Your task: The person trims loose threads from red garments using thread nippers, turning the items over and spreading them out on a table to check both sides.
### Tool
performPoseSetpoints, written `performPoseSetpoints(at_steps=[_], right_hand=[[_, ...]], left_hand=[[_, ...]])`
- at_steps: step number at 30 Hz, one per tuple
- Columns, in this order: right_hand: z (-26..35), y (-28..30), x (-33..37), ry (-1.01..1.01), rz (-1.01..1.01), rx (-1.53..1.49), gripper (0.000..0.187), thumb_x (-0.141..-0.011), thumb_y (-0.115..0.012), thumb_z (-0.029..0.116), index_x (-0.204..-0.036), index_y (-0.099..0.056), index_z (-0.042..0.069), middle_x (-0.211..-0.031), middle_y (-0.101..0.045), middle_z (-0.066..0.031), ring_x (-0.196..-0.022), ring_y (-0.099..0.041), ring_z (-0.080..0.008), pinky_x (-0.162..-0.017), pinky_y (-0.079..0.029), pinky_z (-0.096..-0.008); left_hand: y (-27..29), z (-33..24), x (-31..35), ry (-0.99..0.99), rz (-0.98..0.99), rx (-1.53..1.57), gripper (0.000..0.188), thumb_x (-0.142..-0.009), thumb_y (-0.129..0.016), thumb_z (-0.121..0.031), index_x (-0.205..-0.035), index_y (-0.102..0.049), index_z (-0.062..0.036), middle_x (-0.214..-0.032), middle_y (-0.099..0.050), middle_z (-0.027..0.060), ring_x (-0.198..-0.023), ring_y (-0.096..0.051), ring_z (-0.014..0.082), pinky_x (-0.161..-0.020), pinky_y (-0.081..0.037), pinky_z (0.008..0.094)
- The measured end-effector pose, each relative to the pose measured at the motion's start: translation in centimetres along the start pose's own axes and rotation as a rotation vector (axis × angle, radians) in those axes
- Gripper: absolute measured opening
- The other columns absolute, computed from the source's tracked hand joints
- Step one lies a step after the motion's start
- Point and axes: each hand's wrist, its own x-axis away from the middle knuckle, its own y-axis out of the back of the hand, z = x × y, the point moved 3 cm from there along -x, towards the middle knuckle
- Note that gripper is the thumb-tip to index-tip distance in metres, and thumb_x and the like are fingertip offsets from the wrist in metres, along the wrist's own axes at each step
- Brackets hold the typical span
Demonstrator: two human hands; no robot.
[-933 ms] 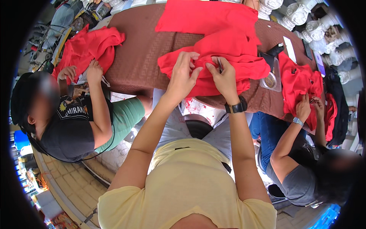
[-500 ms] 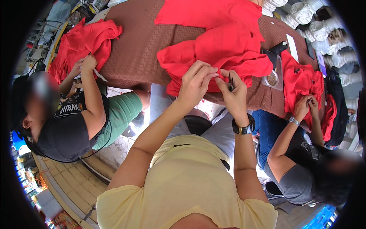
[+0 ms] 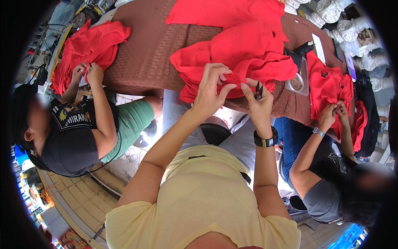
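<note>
A large red garment (image 3: pixel 246 43) lies bunched on the table before me, its near folds hanging over the edge. My left hand (image 3: pixel 210 88) is at these folds, thumb and fingers apart with nothing seen between them. In my right hand (image 3: pixel 261 103) is a small pair of dark thread snips (image 3: pixel 258 90), points upward. The right thumb and fingertips are at the cloth's near edge; whether they also pinch it I cannot tell.
A brown patterned cloth covers the table (image 3: pixel 145 45). To the right stands a clear plastic box (image 3: pixel 302 79) near a white strip (image 3: pixel 319 50). Co-workers on both sides handle red cloth, one at a left pile (image 3: pixel 97 43), one at a right pile (image 3: pixel 327 85). White wrapped bundles (image 3: pixel 348 31) stand behind.
My left thumb and fingers have parted, and the hand has drawn away from my right hand. My right hand has shifted slightly right and down with the snips. The left co-worker's hands moved a little.
</note>
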Motion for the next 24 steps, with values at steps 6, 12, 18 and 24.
performPoseSetpoints(at_steps=[6, 12, 18, 24], right_hand=[[-0.5, 0.8, -0.2, -0.085, 0.001, -0.065, 0.025, -0.095, -0.073, 0.019, -0.109, -0.071, -0.003, -0.081, -0.062, 0.0055, -0.063, -0.043, 0.0016, -0.054, -0.032, -0.0190], [-0.7, 1.3, 0.0, -0.192, 0.069, -0.291, 0.027, -0.101, -0.067, 0.022, -0.116, -0.064, 0.000, -0.071, -0.051, 0.0090, -0.056, -0.037, 0.0017, -0.050, -0.026, -0.0193], [-2.4, 2.1, 0.1, -0.187, 0.086, -0.341, 0.022, -0.103, -0.063, 0.020, -0.117, -0.061, 0.002, -0.068, -0.046, 0.0097, -0.054, -0.033, 0.0011, -0.048, -0.023, -0.0201], [-3.4, 1.6, 0.3, -0.142, 0.119, -0.439, 0.022, -0.104, -0.061, 0.017, -0.120, -0.059, 0.002, -0.067, -0.046, 0.0081, -0.053, -0.032, 0.0003, -0.048, -0.023, -0.0209]], left_hand=[[0.7, 0.2, -0.5, 0.020, 0.040, -0.016, 0.045, -0.077, -0.083, -0.004, -0.117, -0.062, -0.0038, -0.110, -0.053, 0.0093, -0.080, -0.056, 0.0163, -0.070, -0.050, 0.0291], [0.2, -1.3, -1.4, 0.159, 0.066, -0.062, 0.041, -0.079, -0.082, -0.009, -0.116, -0.066, -0.0046, -0.108, -0.056, 0.0099, -0.084, -0.057, 0.0214, -0.074, -0.049, 0.0324], [1.1, -1.3, -1.1, -0.137, 0.080, -0.432, 0.030, -0.083, -0.077, -0.013, -0.110, -0.066, -0.0046, -0.109, -0.061, 0.0116, -0.099, -0.055, 0.0329, -0.087, -0.046, 0.0417], [1.5, -1.4, -2.3, -0.173, 0.022, -0.376, 0.022, -0.086, -0.071, -0.004, -0.107, -0.068, -0.0051, -0.110, -0.063, 0.0119, -0.104, -0.059, 0.0332, -0.088, -0.047, 0.0421]])
